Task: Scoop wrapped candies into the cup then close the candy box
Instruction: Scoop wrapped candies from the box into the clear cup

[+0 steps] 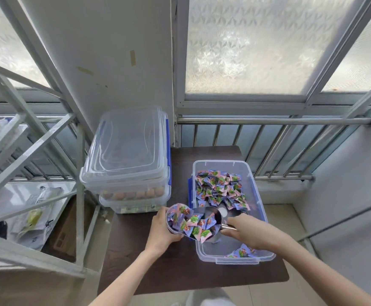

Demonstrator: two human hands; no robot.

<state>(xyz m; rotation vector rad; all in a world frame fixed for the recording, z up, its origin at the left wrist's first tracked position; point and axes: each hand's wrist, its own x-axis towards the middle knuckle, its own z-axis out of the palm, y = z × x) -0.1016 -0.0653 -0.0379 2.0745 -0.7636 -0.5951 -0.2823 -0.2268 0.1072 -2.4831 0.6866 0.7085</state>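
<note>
Right hand (244,229) tips scoop (204,219) of candies (193,224) over left-held cup (175,226).

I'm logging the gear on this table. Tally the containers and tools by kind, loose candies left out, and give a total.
Clear plastic boxes: 3, one open candy box and two lidded boxes stacked, upper, lower
Cup: 1, cup held in the left hand
Metal scoop: 1, scoop held in the right hand
Total: 5
</note>
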